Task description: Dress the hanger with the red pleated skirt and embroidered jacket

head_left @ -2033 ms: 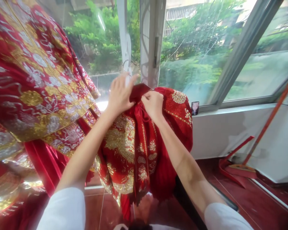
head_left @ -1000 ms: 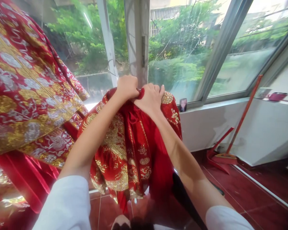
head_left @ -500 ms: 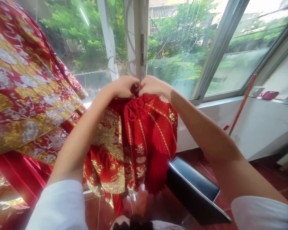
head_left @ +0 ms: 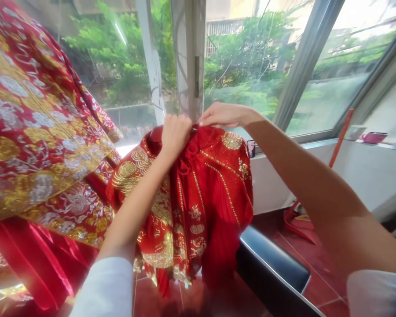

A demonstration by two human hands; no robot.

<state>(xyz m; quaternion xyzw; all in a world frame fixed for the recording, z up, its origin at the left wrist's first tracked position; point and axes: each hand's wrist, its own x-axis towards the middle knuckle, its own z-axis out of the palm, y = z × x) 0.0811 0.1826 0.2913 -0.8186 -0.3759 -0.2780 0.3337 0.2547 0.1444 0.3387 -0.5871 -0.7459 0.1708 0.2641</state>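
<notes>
A red garment with gold embroidery (head_left: 198, 207) hangs in front of the window, bunched at its top. My left hand (head_left: 175, 134) is closed in a fist on the gathered red cloth at the top middle. My right hand (head_left: 222, 115) reaches in from the right, palm down, fingers together and pinching the garment's upper edge just beside my left hand. Both hands sit close together at the top of the garment. A wire hanger hook (head_left: 155, 100) shows just above and left of them.
A larger red and gold embroidered robe (head_left: 36, 127) hangs at the left. Behind stands a sliding window frame (head_left: 188, 61) with greenery outside. A black case (head_left: 273, 264) lies on the red tiled floor, an orange-handled dustpan (head_left: 303, 215) leans at the wall, and a pink bowl (head_left: 372, 137) sits on the ledge.
My left hand dropped a little and fisted the cloth. My right hand flattened over the top edge, and the garment's top spread wider, showing more gold embroidery on the left.
</notes>
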